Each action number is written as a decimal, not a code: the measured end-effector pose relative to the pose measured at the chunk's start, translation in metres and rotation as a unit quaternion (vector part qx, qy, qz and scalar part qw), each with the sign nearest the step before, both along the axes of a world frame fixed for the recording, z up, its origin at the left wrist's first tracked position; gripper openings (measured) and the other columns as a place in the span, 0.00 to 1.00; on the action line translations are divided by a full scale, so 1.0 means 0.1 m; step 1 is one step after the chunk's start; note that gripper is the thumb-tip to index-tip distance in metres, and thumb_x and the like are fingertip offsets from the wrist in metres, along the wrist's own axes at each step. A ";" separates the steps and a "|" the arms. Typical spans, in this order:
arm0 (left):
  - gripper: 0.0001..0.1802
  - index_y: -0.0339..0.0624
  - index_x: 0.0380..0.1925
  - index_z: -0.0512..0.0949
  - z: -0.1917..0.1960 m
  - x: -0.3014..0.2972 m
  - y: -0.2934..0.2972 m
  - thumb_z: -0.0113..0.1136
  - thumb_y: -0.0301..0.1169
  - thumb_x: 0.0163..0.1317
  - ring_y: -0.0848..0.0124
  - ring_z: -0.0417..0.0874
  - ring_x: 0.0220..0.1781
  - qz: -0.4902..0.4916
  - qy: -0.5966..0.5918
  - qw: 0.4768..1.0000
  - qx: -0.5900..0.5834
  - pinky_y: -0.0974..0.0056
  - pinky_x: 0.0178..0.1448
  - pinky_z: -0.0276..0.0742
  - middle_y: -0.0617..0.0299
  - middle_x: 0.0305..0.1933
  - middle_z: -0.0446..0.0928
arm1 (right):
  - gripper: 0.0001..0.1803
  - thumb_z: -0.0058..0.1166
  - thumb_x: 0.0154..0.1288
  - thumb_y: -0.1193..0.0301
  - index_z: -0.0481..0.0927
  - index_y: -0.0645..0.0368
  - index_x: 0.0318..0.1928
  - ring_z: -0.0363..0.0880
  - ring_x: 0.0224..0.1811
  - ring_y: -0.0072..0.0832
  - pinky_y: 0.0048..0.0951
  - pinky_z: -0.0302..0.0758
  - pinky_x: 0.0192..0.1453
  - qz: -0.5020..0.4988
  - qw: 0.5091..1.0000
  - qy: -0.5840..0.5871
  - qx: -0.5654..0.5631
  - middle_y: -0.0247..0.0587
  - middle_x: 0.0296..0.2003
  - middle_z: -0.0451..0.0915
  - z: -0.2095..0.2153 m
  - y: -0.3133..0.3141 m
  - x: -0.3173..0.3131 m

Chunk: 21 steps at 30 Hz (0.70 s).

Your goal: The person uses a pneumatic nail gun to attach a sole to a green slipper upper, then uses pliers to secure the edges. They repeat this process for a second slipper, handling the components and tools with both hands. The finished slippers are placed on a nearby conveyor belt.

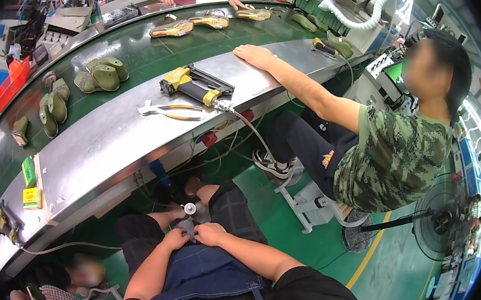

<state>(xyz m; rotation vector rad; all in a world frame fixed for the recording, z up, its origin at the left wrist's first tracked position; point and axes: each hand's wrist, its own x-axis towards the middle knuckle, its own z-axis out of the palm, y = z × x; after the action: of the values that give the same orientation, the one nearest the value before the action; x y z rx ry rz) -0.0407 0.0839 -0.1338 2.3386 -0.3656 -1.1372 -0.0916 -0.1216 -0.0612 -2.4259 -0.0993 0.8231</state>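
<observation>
My left hand (175, 238) and my right hand (211, 234) are close together over my lap, above the blue apron (206, 268). Both are closed, their fingers meeting at a small grey piece (188, 226) whose kind I cannot make out. Just beyond it is a white round disc (189, 209); whether the two are joined is unclear. On the metal bench (113, 123) ahead, a yellow-and-black air stapler (191, 86) lies with its hose attached. Lasting pliers (172, 110) with yellow handles rest beside it.
Green shoes (107, 77) and yellowish shoe forms (172, 29) stand on the green conveyor (140, 48). At left are a green box (29, 172), a yellow box (32, 198) and another stapler (7, 223). A co-worker in camouflage (399, 159) sits at right, near a fan (442, 216).
</observation>
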 end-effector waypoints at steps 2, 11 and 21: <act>0.31 0.37 0.61 0.82 0.00 -0.01 0.01 0.65 0.45 0.61 0.50 0.86 0.61 -0.002 0.000 1.000 0.001 0.53 0.67 0.79 0.41 0.56 0.85 | 0.19 0.57 0.67 0.59 0.86 0.53 0.54 0.86 0.54 0.52 0.52 0.80 0.58 0.003 1.000 0.002 0.001 0.55 0.48 0.88 0.00 0.00 -0.01; 0.31 0.37 0.62 0.81 0.00 0.00 0.01 0.66 0.44 0.62 0.50 0.86 0.61 0.000 0.006 1.000 0.001 0.53 0.67 0.79 0.41 0.56 0.85 | 0.19 0.56 0.67 0.60 0.86 0.53 0.53 0.86 0.54 0.51 0.51 0.80 0.58 0.002 1.000 -0.021 -0.001 0.55 0.48 0.87 -0.08 0.02 -0.03; 0.31 0.36 0.62 0.81 -0.05 -0.01 0.02 0.65 0.44 0.63 0.51 0.87 0.60 0.002 0.002 1.000 -0.009 0.53 0.66 0.80 0.42 0.53 0.86 | 0.20 0.55 0.67 0.60 0.86 0.53 0.54 0.85 0.55 0.52 0.51 0.80 0.59 0.000 1.000 -0.010 0.007 0.56 0.49 0.87 -0.08 0.01 -0.02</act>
<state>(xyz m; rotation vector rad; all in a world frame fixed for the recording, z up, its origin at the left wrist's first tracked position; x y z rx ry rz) -0.0416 0.0862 -0.1385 2.3203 -0.3677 -1.1332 -0.0932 -0.1211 -0.0688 -2.4208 -0.1135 0.7951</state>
